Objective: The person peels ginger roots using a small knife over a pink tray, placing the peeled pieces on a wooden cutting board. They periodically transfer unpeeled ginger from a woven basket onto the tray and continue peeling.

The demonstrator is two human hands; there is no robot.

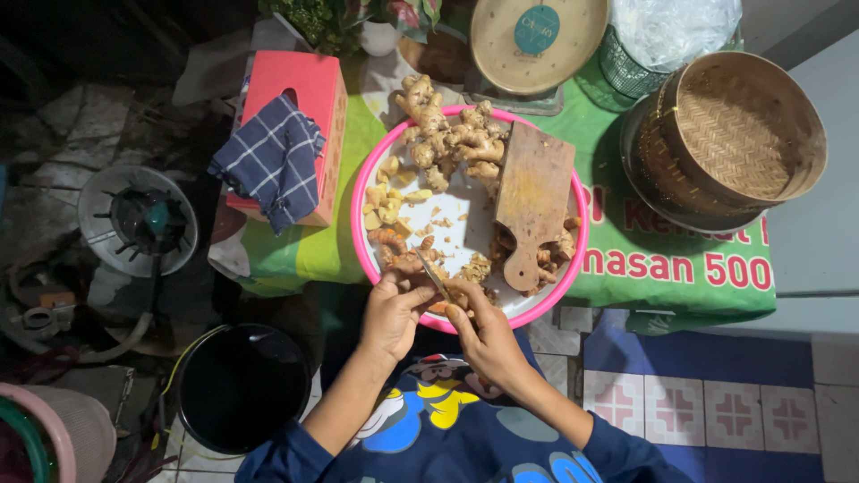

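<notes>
My left hand (392,309) and my right hand (483,335) meet over the near rim of a round pink-rimmed tray (360,234). A small knife (433,273) points up between them; the right hand seems to grip its handle. The left hand pinches a small orange-brown root piece (413,261) at the blade. On the tray lie a heap of whole ginger roots (447,134), yellow cut pieces (383,201) and a wooden cutting board (531,204).
A red tissue box (304,85) with a blue checked cloth (270,159) stands left of the tray. A woven bamboo steamer (738,134) sits at the right, a round scale (535,40) behind. A black bucket (240,385) and a stove burner (139,219) are on the floor at left.
</notes>
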